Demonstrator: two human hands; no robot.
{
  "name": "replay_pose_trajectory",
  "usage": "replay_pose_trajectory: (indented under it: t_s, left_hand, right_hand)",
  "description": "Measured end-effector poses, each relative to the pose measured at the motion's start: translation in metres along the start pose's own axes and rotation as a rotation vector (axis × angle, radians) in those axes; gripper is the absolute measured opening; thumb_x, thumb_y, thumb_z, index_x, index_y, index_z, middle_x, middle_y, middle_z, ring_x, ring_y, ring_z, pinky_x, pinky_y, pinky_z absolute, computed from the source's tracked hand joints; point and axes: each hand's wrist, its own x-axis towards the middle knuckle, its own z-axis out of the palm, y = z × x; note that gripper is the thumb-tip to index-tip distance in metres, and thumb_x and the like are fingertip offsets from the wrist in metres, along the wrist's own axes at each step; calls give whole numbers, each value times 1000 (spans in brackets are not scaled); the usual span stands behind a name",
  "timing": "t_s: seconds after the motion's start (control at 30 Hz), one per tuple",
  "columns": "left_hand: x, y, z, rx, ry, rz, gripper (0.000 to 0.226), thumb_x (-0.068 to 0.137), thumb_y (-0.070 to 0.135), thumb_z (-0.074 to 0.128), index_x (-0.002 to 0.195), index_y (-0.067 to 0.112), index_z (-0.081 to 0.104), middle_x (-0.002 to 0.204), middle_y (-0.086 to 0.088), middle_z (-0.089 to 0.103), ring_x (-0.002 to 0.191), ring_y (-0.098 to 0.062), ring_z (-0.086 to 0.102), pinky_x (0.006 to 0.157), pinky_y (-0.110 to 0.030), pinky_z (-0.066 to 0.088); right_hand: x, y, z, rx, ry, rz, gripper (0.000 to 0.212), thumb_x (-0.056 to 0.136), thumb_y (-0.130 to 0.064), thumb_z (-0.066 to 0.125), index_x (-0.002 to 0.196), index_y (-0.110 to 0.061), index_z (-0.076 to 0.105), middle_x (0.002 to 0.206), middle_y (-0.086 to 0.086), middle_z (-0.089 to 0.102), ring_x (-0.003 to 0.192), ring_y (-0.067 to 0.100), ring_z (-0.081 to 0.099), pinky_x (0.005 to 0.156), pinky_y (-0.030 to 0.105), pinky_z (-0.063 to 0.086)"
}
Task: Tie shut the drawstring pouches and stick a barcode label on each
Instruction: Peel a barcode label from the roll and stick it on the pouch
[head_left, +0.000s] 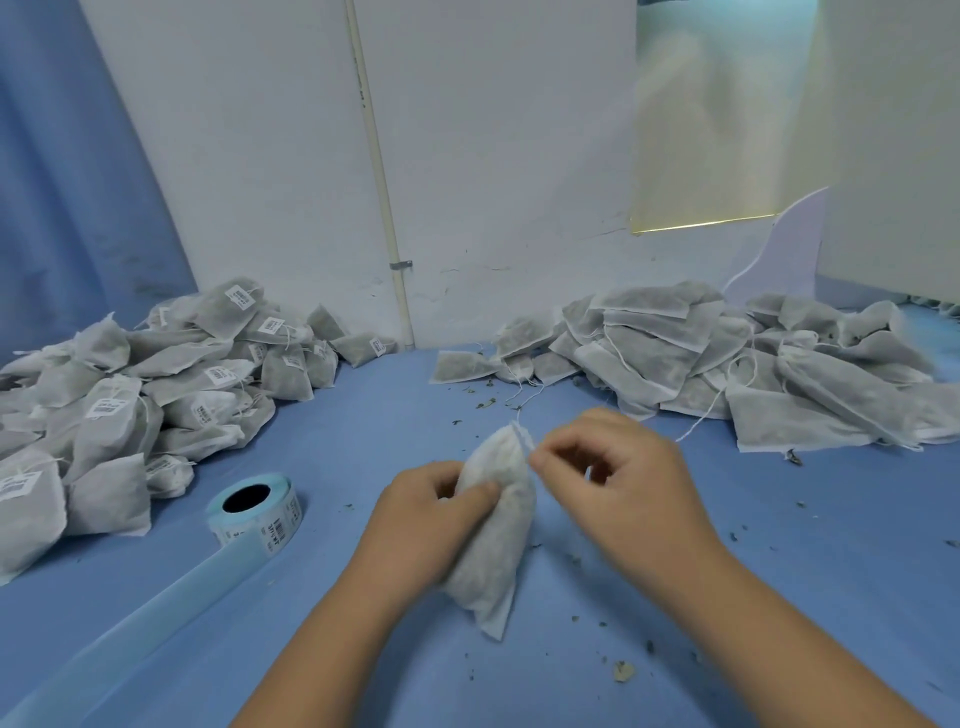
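Pouch (498, 525) stands on end on the blue table (779, 597), between my hands. My left hand (431, 512) is closed around its upper body, thumb pressed on the front. My right hand (608, 467) is curled at the gathered mouth, fingertips pinched, I judge on the string, though blur hides it. To cinch well I'd hold the neck firm with the left and draw the string straight away from the mouth, then knot tight against the gathers. Label roll (257, 512) waits near on the left.
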Motion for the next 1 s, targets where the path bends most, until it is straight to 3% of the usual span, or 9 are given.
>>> replay_pose_trajectory:
  t_s: [0.07,0.2,0.27,0.37,0.5,0.63,0.77,0.9,1.0]
  left_hand:
    - [-1,5,2,-110,36,-16,32,86,26,64,56,16,58,52,10,47,50,-8,42,48,-20,34]
    - [-3,10,7,-227,78,-87,35,86,26,59,52,21,52,51,9,43,51,-11,39,48,-21,33]
    - [-5,11,4,-310,72,-134,34,87,32,61,55,21,58,55,7,48,53,-11,43,52,-19,37]
    - [-8,7,-5,-431,11,-186,34,87,38,65,77,6,70,72,-5,64,66,-18,58,69,-33,47]
    - [-16,-1,-18,-513,-31,-238,32,86,29,69,91,-2,72,88,-18,70,80,-27,64,78,-40,48]
    - [-27,-11,-40,-513,-26,-277,28,83,25,69,85,-2,72,80,-16,66,74,-24,60,73,-38,45]
    - [-40,-21,-69,-318,72,-301,25,64,40,66,69,15,64,68,-7,56,64,-17,52,65,-34,38]
    - [-41,-40,-109,-278,279,-389,30,71,36,69,75,6,69,67,-9,67,59,-18,61,61,-30,43]
    - [-36,-55,-136,-256,430,-456,25,80,29,69,76,4,69,60,-4,66,52,-17,60,53,-25,40]
  right_hand:
    - [-8,-2,11,-256,-22,-215,8,77,-23,68,70,-23,70,68,-10,59,64,9,56,59,24,45]
    - [-14,-3,21,-399,-72,-305,10,78,-24,65,72,-20,72,71,-5,60,63,20,56,53,35,49]
    - [-15,-4,21,-399,-131,-304,12,79,-26,62,76,-20,72,76,-5,59,66,19,55,54,35,48]
    - [-18,-5,22,-373,-245,-314,16,80,-30,59,89,-24,71,86,-7,57,74,16,53,58,34,48]
    - [-23,-15,28,-295,-317,-316,24,83,-35,54,100,-27,69,94,-9,55,81,13,53,66,32,49]
    - [-29,-32,40,-274,-397,-380,29,82,-33,54,104,-22,70,93,-5,59,78,15,58,65,31,52]
    - [-36,-50,58,-274,-478,-460,33,81,-32,57,111,-23,66,98,-7,60,81,11,59,69,22,48]
    - [-36,-64,82,-77,-492,-285,36,83,-41,49,117,-33,58,100,-21,52,90,-2,52,77,13,41]
    - [-26,-63,111,-4,-478,-94,27,86,-32,56,113,-33,59,93,-21,53,91,-1,52,75,8,38]
